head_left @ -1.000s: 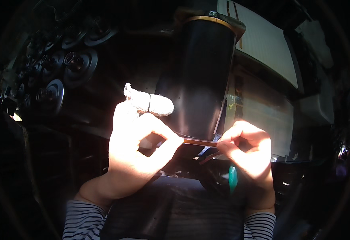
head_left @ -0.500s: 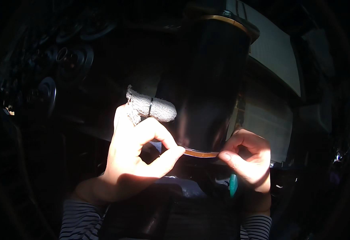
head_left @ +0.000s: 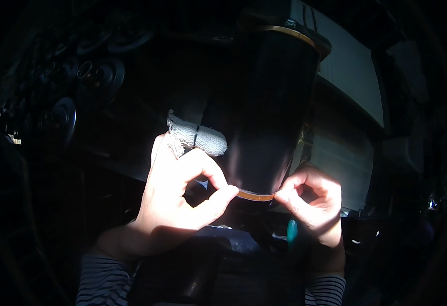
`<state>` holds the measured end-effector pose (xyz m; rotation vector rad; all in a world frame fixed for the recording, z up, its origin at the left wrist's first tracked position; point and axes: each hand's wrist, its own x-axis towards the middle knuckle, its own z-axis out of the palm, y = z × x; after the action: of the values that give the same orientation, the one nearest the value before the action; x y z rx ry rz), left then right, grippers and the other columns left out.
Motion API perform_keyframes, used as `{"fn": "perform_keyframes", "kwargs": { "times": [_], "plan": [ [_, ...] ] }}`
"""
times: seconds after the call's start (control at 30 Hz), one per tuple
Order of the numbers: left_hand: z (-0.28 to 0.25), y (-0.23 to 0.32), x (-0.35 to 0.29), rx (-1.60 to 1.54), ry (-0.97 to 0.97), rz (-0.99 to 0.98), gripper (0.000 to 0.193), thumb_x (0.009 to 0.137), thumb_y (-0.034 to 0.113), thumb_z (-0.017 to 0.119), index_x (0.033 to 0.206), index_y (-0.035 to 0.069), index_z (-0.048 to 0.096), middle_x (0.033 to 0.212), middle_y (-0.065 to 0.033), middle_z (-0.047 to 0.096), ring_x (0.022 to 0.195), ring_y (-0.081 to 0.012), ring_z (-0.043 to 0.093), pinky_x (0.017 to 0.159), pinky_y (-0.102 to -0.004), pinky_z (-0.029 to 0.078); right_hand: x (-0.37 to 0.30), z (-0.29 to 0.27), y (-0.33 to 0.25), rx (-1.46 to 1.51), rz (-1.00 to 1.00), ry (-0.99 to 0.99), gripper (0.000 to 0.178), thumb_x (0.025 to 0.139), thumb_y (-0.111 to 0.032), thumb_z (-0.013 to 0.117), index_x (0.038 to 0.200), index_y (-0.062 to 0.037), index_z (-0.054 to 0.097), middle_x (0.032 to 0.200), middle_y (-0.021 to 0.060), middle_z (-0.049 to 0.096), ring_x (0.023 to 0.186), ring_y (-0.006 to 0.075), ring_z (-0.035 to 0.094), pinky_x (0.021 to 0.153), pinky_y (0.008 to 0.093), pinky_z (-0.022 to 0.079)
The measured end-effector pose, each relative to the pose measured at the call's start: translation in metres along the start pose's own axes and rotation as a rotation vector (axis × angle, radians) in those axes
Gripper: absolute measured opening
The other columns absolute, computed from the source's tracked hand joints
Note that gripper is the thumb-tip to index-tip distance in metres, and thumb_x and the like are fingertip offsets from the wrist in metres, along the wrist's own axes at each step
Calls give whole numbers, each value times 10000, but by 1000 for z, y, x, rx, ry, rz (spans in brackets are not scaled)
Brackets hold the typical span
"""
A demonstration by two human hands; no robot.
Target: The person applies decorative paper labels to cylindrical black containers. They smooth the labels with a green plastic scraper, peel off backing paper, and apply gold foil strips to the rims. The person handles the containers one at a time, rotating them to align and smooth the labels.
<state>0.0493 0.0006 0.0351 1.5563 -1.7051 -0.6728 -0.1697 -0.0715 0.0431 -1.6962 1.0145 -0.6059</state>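
Note:
A large dark cylinder (head_left: 264,117) lies lengthwise before me, with a brown-orange strip (head_left: 255,196) curving along its near rim. Thumb and index finger of my left hand (head_left: 175,196) are pinched at the strip's left end. My right hand (head_left: 313,201) pinches at its right end in the same way. Beyond the left index finger sits a white knitted sleeve (head_left: 209,142) with a thin black band round it. It seems to cover another finger of that hand, but the finger itself is hidden. A green object (head_left: 292,232) shows below the right hand, its kind unclear.
A similar orange band (head_left: 290,31) rings the cylinder's far end, against a dark flange. Pale panels (head_left: 343,66) stand to the right. Several dark round discs (head_left: 101,79) are at the far left. Much of the surroundings is lost in deep shadow.
Both hands stay pinched at the strip. My right hand has shifted slightly left and my left hand slightly right, so the visible stretch between them is a bit shorter.

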Motion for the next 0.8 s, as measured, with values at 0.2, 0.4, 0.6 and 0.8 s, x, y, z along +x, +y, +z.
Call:
{"fn": "perform_keyframes", "kwargs": {
  "times": [0.2, 0.4, 0.6, 0.8],
  "plan": [
    [12, -12, -2, -515, 107, -129, 328, 787, 72, 618, 1096, 32, 518, 1093, -112, 510, 1054, -229, 499, 918, -346, 405, -1, -4, 0, -33, 37, -14, 110, 729, -39, 731, 711, -6, 628, 662, 25, 582, 588, 68, 533, 567, 201, 427],
    [19, -13, 0, -416, 80, -85, 510, 772, 97, 672, 1223, 35, 442, 1194, -137, 467, 1104, -246, 477, 962, -384, 396, 1, -1, -7, -86, 87, -32, 110, 749, -42, 720, 725, -1, 620, 673, 22, 591, 609, 71, 552, 592, 194, 440],
    [44, -15, -22, -132, 459, 280, 489, 769, 226, 718, 1213, 145, 529, 966, -9, 605, 982, -152, 568, 953, -444, 366, -5, -2, -9, -93, 15, -11, 117, 743, -62, 731, 743, 0, 632, 687, 46, 607, 623, 94, 575, 600, 208, 447],
    [42, -17, -50, 72, 352, 267, 543, 754, 222, 748, 1246, 326, 544, 1033, 11, 679, 1106, -266, 577, 982, -709, 198, -4, 4, -3, -76, 5, -71, 120, 745, -77, 736, 745, -7, 639, 669, 27, 604, 612, 89, 563, 576, 208, 442]
  ]
}}
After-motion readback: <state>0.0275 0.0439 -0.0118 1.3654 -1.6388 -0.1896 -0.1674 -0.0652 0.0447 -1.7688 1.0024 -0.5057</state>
